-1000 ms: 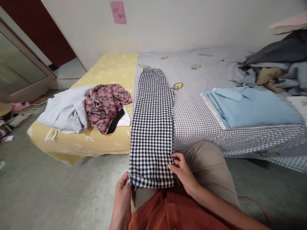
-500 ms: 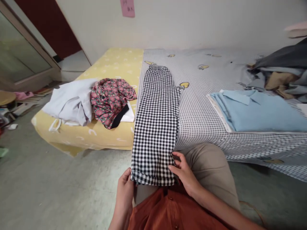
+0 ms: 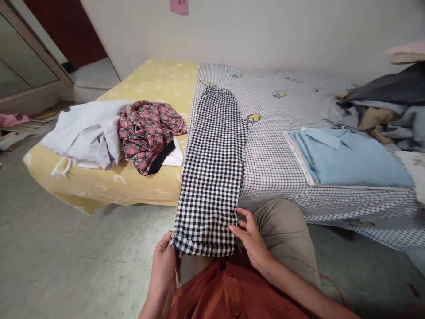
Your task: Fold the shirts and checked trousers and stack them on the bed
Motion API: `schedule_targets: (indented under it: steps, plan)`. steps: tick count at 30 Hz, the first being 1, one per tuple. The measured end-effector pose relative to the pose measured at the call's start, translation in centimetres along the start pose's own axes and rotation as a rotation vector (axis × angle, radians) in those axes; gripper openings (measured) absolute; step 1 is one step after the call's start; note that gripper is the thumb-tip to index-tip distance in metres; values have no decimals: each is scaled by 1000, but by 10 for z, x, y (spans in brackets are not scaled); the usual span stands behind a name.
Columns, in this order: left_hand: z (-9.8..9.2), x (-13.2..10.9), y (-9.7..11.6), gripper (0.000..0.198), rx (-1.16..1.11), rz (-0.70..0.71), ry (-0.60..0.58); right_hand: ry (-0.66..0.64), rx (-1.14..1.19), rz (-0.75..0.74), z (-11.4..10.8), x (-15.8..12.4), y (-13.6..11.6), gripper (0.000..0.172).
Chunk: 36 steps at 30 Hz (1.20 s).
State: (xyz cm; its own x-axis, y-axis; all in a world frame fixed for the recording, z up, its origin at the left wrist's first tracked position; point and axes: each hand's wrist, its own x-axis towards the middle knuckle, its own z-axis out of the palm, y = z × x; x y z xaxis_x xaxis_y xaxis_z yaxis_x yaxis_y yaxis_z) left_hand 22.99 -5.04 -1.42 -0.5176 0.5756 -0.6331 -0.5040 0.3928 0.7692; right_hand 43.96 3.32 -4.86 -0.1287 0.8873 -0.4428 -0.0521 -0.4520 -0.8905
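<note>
Black-and-white checked trousers (image 3: 212,177), laid in a long narrow strip, stretch from the bed toward my lap. Their gathered end lies farthest away, while the near hem hangs past the bed's edge with a band along it. My left hand (image 3: 163,254) is closed, pinching the hem's left corner. On the opposite side, my right hand (image 3: 252,239) holds the right edge a little above the hem, its thumb on top and some fingertips hidden behind the cloth.
On a yellow sheet (image 3: 159,190) at left lie a pale garment (image 3: 89,133) and a floral garment (image 3: 146,128). A folded light blue shirt (image 3: 358,159) rests on the checked sheet (image 3: 272,168) at right, near a heap of dark clothes (image 3: 392,93). My knee (image 3: 282,239) is beside the bed.
The view has shifted slightly. Both hands keep their places on the trousers, and the band along the hem now shows more plainly near the left hand.
</note>
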Motion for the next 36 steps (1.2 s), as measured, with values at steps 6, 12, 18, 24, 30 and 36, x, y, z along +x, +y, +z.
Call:
schedule_targets:
  steps: [6,12,18,24,30,36]
  plan:
    - [-2,-1,-5,14,53,35,-20,-46,-7,20,-2,1,5,54]
    - [-1,-1,-13,12,169,229,15,39,-42,-73,-3,3,10,63]
    - [4,-4,-9,13,-39,38,32,111,-45,-108,-4,5,12,65]
    - [6,-6,-5,17,-60,-9,42,143,-95,-120,-6,7,11,54]
    - [3,-2,-11,24,-117,-45,15,80,-101,-109,-3,5,7,50]
    - [5,-5,-7,24,-130,-62,29,146,-120,-145,-4,6,8,50]
